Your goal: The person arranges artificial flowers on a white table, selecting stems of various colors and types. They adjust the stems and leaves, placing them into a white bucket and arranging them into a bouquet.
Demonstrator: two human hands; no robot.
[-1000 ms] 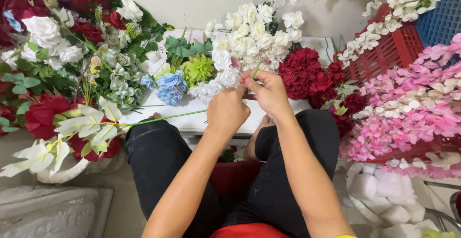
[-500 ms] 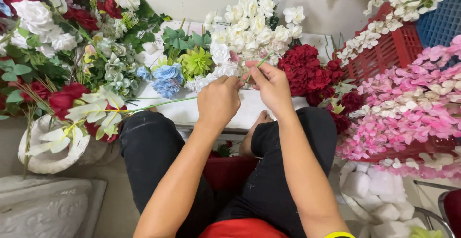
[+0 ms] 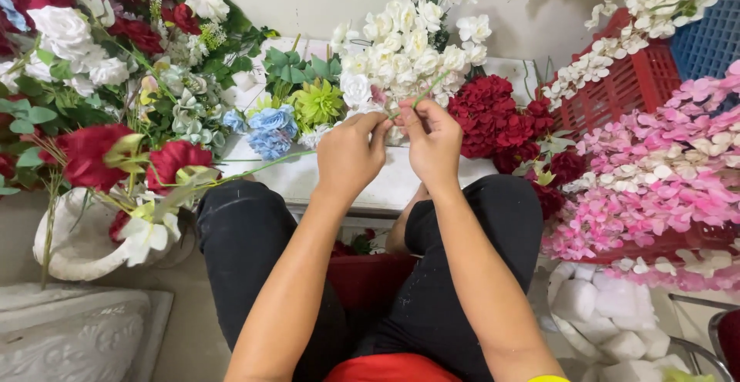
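My left hand [image 3: 351,151] and my right hand [image 3: 432,139] are raised side by side in front of me, fingertips almost touching. Both pinch a thin green flower stem [image 3: 425,90] that pokes up and to the right from between the fingers. Just behind the hands stands a bunch of white artificial flowers [image 3: 405,43]. A long green stem [image 3: 258,168] runs from my left hand out to the left, toward the red and white blooms [image 3: 166,170]. My knees in black trousers sit below the hands.
A white low table [image 3: 297,178] lies under the flowers. Dark red flowers [image 3: 493,116] sit right of my hands, blue [image 3: 270,127] and green [image 3: 316,104] ones left. Pink blossoms [image 3: 655,174], a red crate [image 3: 632,81], a white vase [image 3: 77,235] and white foam blocks [image 3: 609,313] surround me.
The view has shifted a little; my hands stay together on the stem, fingers working it, slightly lower in view than before.
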